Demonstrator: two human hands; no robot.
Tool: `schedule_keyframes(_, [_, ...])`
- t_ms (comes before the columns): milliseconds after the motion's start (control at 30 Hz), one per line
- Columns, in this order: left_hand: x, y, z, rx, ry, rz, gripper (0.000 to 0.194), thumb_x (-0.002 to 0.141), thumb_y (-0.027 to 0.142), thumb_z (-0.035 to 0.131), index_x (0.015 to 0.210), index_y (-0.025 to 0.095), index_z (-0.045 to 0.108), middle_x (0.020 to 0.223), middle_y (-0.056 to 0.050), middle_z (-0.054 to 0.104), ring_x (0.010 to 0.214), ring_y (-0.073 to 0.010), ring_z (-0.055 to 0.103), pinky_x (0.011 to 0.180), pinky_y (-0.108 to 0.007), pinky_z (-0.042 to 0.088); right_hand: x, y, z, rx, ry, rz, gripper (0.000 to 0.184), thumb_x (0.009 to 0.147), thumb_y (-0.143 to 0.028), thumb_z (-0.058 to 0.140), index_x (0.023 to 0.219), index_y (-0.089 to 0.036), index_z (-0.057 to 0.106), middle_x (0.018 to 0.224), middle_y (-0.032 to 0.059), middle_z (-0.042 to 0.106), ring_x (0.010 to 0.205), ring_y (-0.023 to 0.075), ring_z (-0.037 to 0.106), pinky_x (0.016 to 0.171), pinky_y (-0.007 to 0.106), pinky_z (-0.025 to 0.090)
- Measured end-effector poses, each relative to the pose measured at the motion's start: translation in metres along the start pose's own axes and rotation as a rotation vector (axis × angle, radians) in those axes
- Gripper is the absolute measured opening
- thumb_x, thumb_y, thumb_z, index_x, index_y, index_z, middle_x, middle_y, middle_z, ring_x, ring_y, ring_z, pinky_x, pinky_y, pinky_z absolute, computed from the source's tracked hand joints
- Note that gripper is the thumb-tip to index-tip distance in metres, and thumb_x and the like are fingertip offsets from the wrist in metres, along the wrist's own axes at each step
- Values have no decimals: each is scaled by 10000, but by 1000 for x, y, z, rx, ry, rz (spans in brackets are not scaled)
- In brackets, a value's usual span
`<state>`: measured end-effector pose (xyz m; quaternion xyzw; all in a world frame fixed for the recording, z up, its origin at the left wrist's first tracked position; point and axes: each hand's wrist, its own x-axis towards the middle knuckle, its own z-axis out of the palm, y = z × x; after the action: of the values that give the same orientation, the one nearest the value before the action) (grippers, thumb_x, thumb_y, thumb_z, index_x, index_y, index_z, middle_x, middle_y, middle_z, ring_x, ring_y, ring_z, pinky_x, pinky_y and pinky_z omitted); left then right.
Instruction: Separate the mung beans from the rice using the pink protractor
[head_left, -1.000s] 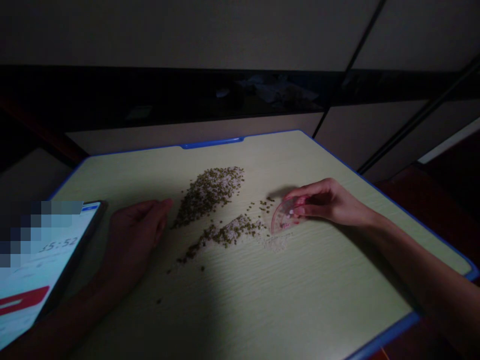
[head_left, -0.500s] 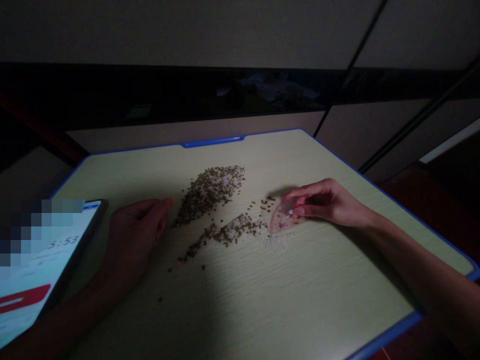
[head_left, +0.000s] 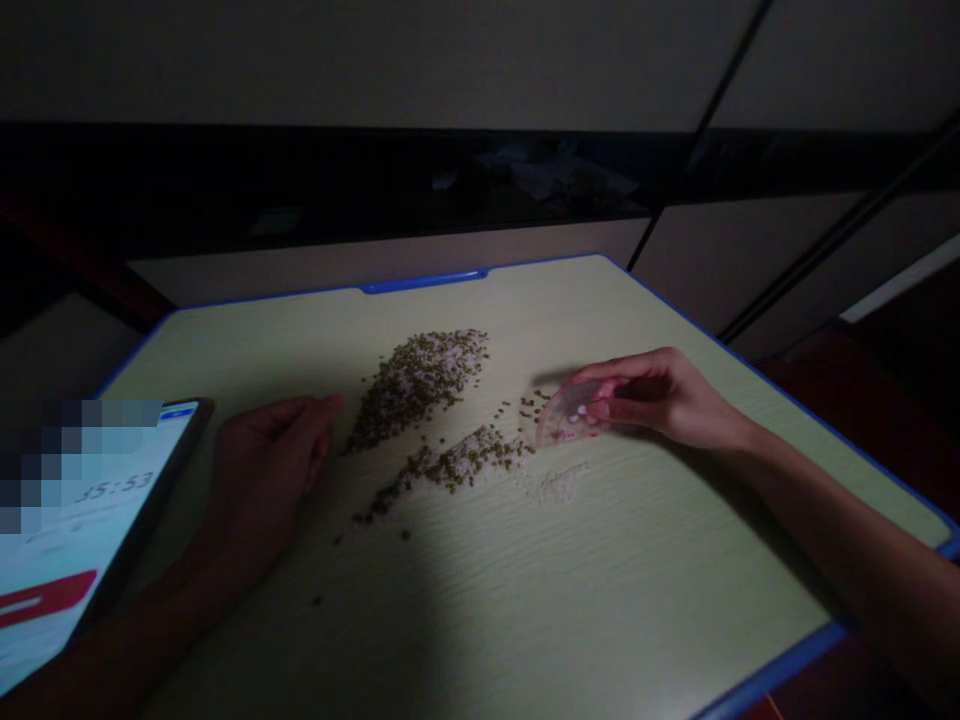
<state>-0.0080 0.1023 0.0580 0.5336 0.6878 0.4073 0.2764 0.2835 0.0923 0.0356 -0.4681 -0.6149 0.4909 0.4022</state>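
Observation:
My right hand (head_left: 660,400) pinches a clear, pinkish protractor (head_left: 559,418) between thumb and fingers, tilted over the tabletop. Just below its curved edge lies a small patch of pale grains (head_left: 559,485). To its left, a thin strip of green beans mixed with pale grains (head_left: 457,462) runs across the table. Behind that strip sits a larger mixed heap of green beans and pale grains (head_left: 420,385). My left hand (head_left: 274,480) rests closed on the table at the left of the heap, in shadow; whether anything is in its fingers is hidden.
A lit phone or tablet (head_left: 112,520) lies at the left edge. The light wood-patterned table (head_left: 570,600) has a blue rim with a blue handle (head_left: 427,284) at the far side. Pale cabinet panels (head_left: 360,70) stand behind it. A few stray beans lie near the front.
The protractor in my right hand has shifted slightly up and away from the pale grains, leaving that patch more exposed. My left hand has stayed nearly still.

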Motion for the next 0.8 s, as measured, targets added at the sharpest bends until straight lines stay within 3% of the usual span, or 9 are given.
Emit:
schedule_keyframes(133, [-1, -2, 0, -1, 7, 1, 357, 637, 367, 487, 344, 209, 358, 273, 77, 291, 297, -64, 263, 359, -220, 201, 0, -2, -2, -30, 51, -3, 272, 649, -175, 702, 920, -156, 716, 576, 0, 632, 505, 94, 562, 474, 218, 428])
schedule_keyframes(800, [-1, -1, -2, 7, -10, -15, 370, 669, 326, 492, 344, 207, 361, 279, 73, 301, 303, -72, 269, 376, -233, 209, 2, 2, 1, -41, -2, 22, 284, 676, -197, 680, 954, -143, 704, 598, 18, 641, 523, 106, 552, 472, 229, 415])
